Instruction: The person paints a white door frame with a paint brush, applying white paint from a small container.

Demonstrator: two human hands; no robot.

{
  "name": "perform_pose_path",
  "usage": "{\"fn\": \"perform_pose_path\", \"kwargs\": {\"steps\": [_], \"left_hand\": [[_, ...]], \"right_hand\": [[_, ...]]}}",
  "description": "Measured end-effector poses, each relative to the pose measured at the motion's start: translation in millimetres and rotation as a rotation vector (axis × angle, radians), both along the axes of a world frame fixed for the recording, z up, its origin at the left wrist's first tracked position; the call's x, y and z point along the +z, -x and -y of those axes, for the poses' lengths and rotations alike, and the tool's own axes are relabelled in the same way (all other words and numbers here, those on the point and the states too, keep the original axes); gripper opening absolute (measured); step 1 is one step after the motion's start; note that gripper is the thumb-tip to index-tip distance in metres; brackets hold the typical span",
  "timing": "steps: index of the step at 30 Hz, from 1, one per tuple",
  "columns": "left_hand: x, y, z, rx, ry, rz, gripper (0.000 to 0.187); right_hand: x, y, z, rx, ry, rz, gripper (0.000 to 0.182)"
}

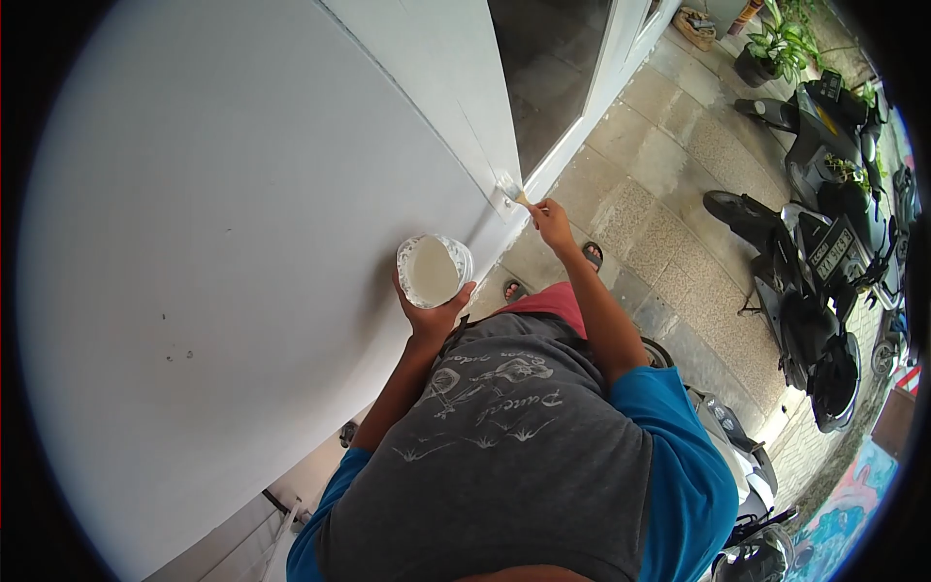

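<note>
The right hand [553,225] grips a brush [517,193] at the white frame [470,116], close by the dark pane [548,82]; a slip could smear it. The left hand [433,315] clasps a tub [464,260]; tilting might spill it.

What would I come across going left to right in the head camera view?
Small dark marks on the white surface → white tub held in the left hand → paintbrush → right hand → brown basket-like container → potted plant.
</note>
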State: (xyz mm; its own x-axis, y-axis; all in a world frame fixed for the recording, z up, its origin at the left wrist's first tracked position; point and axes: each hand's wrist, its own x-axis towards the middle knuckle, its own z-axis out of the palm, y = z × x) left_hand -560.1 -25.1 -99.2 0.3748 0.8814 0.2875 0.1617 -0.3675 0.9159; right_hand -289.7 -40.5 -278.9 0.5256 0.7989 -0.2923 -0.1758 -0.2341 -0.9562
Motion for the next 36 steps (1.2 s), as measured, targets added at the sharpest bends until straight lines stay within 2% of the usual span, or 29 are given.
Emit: {"fn": "perform_pose_path", "kwargs": {"steps": [2,3,5,6,8,9,10,11,13,14,16,18,21,22,23,26,27,29,31,32,33,34,36], "left_hand": [[-3.2,0.4,2.6,0.025,0.087,0.022,0.097],[-0.8,-0.5,3.6,0.026,0.079,0.027,0.097],[8.3,-3.5,2.3,0.025,-0.021,0.076,0.079],[7.5,-3.6,0.4,0.024,-0.026,0.078,0.079],[3.7,-0.2,0.8,-0.017,0.045,0.003,0.091],[3.7,0.5,0.4,-0.017,0.044,0.002,0.091],[2.8,1.2,0.2,-0.015,0.036,0.011,0.091],[2.0,-0.6,-0.1,-0.012,0.028,0.021,0.091],[3.9,-2.8,0.5,-0.014,0.029,0.020,0.090],[4.9,-3.2,1.9,-0.016,0.029,0.016,0.090],[5.8,-3.6,2.5,-0.017,0.024,0.016,0.090],[6.5,-6.3,2.1,-0.018,0.014,0.015,0.090],[9.6,-7.6,2.0,-0.026,0.030,0.028,0.091],[9.7,-6.9,2.0,-0.029,0.020,0.010,0.092],[9.9,-6.7,1.6,-0.033,0.009,-0.008,0.092],[11.8,-9.1,2.7,-0.022,0.007,0.046,0.092],[9.3,-9.8,2.6,-0.025,0.010,0.044,0.092],[1.2,-3.9,4.6,-0.012,0.059,0.032,0.093],[4.2,-2.6,1.5,-0.034,0.030,0.011,0.094],[6.2,-2.4,2.0,-0.048,0.004,-0.012,0.095],[7.3,-1.9,2.1,-0.045,0.008,-0.010,0.095],[9.1,-1.6,1.6,-0.053,-0.010,-0.021,0.096],[12.1,-4.4,2.6,-0.057,-0.022,-0.028,0.096]], "right_hand": [[-2.4,-4.5,-0.6,-0.012,0.265,0.384,0.030],[12.0,-6.7,-4.7,-0.013,0.256,0.389,0.030],[86.6,-13.7,-13.2,0.045,0.224,0.587,0.031],[134.8,-16.7,-15.5,0.071,0.215,0.586,0.030],[219.9,-19.5,-7.8,0.100,0.205,0.581,0.029],[252.8,-20.0,-0.9,0.077,0.081,0.518,0.026],[266.8,-18.3,2.6,0.053,-0.042,0.455,0.023],[267.3,-17.8,2.2,0.051,-0.042,0.458,0.023],[267.0,-15.3,2.1,0.047,-0.371,0.160,0.017],[253.8,-12.3,-1.8,0.049,-0.367,0.161,0.017],[192.2,-1.5,-16.9,0.013,-0.482,0.029,0.015],[114.2,5.4,-20.6,0.046,-0.401,-0.087,0.015],[2.7,9.1,-6.1,-0.002,-0.297,-0.051,0.020],[-26.9,10.9,4.1,-0.032,-0.033,0.222,0.025],[-40.5,10.3,9.0,-0.064,0.233,0.493,0.029],[-37.1,3.2,8.5,-0.090,0.322,0.392,0.035],[-21.6,-2.6,1.3,-0.065,0.263,0.469,0.035],[44.0,-9.0,-16.3,-0.033,0.149,0.571,0.033],[185.9,-16.8,-10.7,0.026,0.108,0.404,0.031],[228.3,-17.8,-1.4,-0.003,0.008,0.346,0.027],[252.2,-17.6,5.0,-0.030,-0.177,0.184,0.021],[261.5,-17.6,4.1,-0.024,-0.172,0.187,0.021],[269.1,-14.2,-0.1,-0.047,-0.581,0.067,0.015]]}}
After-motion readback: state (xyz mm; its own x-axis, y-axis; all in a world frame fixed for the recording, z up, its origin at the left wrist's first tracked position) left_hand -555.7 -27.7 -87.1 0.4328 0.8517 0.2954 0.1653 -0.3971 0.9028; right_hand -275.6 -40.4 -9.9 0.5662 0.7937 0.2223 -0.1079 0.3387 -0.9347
